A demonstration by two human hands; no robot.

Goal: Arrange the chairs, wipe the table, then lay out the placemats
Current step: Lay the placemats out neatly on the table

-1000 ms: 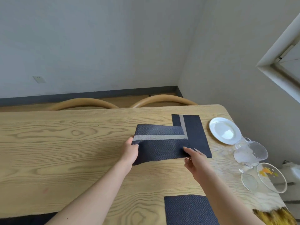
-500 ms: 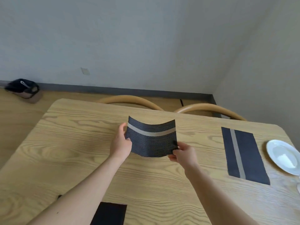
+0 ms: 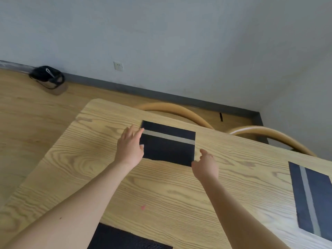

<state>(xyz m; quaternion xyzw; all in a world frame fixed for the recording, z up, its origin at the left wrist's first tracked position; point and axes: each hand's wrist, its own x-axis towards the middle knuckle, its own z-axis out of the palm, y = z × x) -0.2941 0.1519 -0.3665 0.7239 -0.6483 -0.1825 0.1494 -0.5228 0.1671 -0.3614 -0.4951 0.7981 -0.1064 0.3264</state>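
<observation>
1. Where the table point(image 3: 89, 159) meets a chair back point(image 3: 172, 108) at its far edge, a dark grey-striped placemat point(image 3: 168, 146) lies flat.
2. The left hand point(image 3: 130, 148), fingers straight, touches the mat's left edge. The right hand point(image 3: 204, 165), fingers relaxed, is at its near right corner, gripping nothing.
3. A second placemat point(image 3: 312, 200) lies at the right.
</observation>
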